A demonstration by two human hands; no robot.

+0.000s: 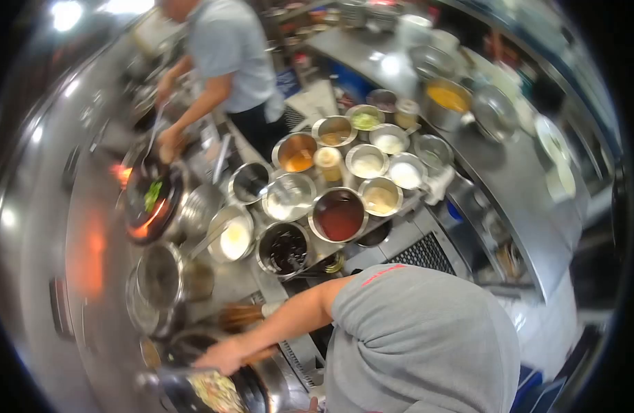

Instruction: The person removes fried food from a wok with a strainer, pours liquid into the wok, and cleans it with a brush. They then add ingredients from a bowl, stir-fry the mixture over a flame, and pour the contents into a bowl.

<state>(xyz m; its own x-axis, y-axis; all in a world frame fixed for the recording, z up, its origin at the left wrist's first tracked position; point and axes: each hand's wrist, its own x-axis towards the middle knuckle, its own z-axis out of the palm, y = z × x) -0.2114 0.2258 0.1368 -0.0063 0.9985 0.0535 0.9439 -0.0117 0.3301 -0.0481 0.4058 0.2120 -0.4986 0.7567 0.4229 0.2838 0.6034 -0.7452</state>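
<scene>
My right hand (222, 356) reaches over a dark wok (251, 385) at the bottom left, fingers closed on a wooden-handled utensil (263, 356). Motion blurs its grip and metal end. Pale, shredded-looking food (217, 391) lies just below this hand. Only a sliver of my left hand (313, 406) shows at the bottom edge; its fingers are mostly cut off. Near my right forearm are a bundle of brown sticks or handles (242, 315) and a metal pot (160, 275).
Several metal containers of sauces and powders stand right of the stove, including dark sauce (284, 249) and red sauce (339, 217). A co-worker (234, 62) handles another wok (155, 199) with greens and flames beside it. A steel counter (509, 179) runs along the right.
</scene>
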